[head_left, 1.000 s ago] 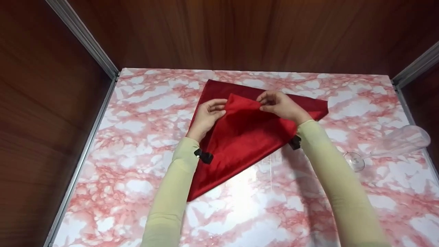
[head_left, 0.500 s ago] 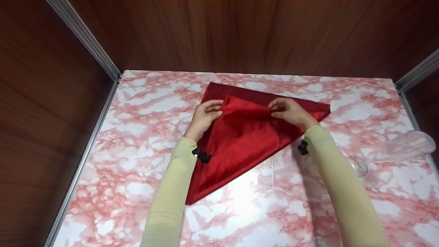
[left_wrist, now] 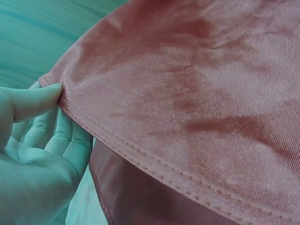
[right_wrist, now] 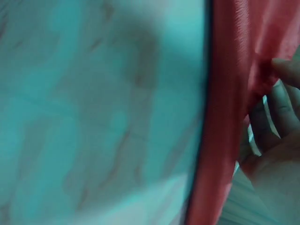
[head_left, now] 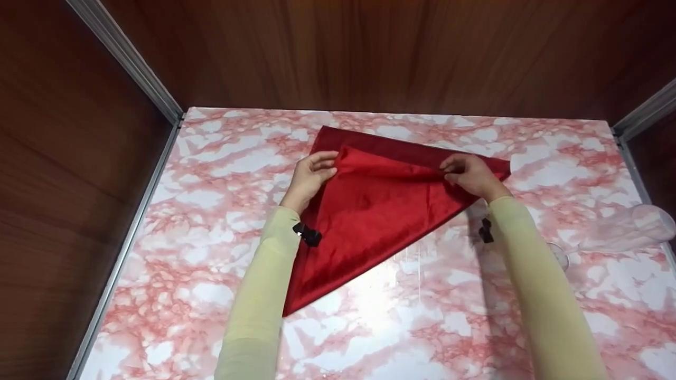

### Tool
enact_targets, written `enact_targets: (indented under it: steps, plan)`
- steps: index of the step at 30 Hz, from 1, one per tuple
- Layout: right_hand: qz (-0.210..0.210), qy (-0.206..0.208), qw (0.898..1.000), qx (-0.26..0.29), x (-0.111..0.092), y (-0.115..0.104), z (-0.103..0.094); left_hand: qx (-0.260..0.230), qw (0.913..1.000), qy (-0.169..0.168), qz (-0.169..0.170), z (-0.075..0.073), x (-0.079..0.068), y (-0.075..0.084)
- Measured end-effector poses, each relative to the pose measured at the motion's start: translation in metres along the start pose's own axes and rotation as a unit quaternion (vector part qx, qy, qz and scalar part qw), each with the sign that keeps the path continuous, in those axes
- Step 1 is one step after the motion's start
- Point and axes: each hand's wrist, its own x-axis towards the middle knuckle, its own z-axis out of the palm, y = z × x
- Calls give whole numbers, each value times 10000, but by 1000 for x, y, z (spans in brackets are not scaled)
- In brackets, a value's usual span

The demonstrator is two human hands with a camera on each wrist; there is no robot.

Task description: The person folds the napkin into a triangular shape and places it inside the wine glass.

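Observation:
A shiny red cloth (head_left: pixel 375 211) lies folded over itself on the marbled table, its darker layer showing along the far side. At the upper left corner of the top layer, my left hand (head_left: pixel 310 177) pinches the edge between thumb and fingers. The left wrist view shows the thumb (left_wrist: pixel 40 99) pressed on the cloth's corner, close to a stitched hem (left_wrist: pixel 154 173). Farther right along the same edge, my right hand (head_left: pixel 472 174) pinches the top layer. Part of that hand is cut off in the right wrist view, where its thumb (right_wrist: pixel 286 70) meets the bunched cloth (right_wrist: pixel 262 77).
A clear stemmed glass (head_left: pixel 628 229) lies on its side at the right, its foot partly hidden by the right sleeve (head_left: pixel 544 285). Brown wood-grain panels (head_left: pixel 369 58) wall the table (head_left: pixel 211 295) at the back and sides.
My right hand has slid to the right along the cloth's upper edge, away from the left hand, and the edge is drawn out longer. The left hand has shifted slightly left, still pinching the corner.

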Motion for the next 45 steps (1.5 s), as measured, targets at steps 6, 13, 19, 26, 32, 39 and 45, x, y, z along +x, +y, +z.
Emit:
enact_targets:
  steps: [6, 13, 19, 26, 32, 39, 45]
  plan:
    - [68, -51, 9998, 207, -9, -5, -2, -185, 9995, -83, -248, -6, 0, -1]
    - [3, -403, 9980, 484, -21, -9, -6, -222, 9988, -250, -363, -8, 0, -4]
    - [220, -441, 9984, 279, -27, 3, -6, -237, 9982, -374, -393, -7, 1, -7]
    - [437, -760, 9961, 97, -39, 2, -9, -104, 9982, -407, -426, -5, 2, -10]
    - [829, -1262, 9884, 162, -44, -4, -15, -50, 9980, -500, -386, -1, 4, -10]
    - [942, -1509, 9840, 97, -33, -17, -9, 33, 9981, -522, -321, 2, 6, -10]
    - [762, -1599, 9833, 423, -11, -32, 12, 46, 9981, -518, -327, 3, 8, -11]
